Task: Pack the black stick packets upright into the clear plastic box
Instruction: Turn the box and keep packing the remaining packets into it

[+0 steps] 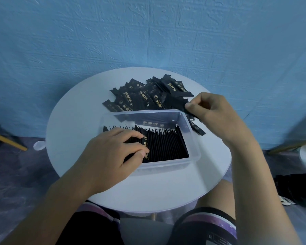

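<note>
We looked down on a round white table [148, 191] standing against a blue wall [148, 32]; the clear plastic box [166, 164] stood near the middle of it, its long sides running left to right, its near wall well back from the near edge of the table, with a band of bare white top showing between them. Inside the box the packed row [168, 145] of black stick packets stood on edge, one tight against the next; a narrow gap showed between the last packet and the right wall, and a wider strip between the packet tops and the far wall. Our left hand [111, 152] lay on the left end of this row, the fingers bent over the tops and the thumb against the near side, gripping those packets. Our right hand [212, 110] was raised at the far right corner of the box, thumb and forefinger pinching a single packet [187, 109] by its end. The loose pile [145, 96] lay just behind the far wall of the box, reaching almost to the far edge of the table.
</note>
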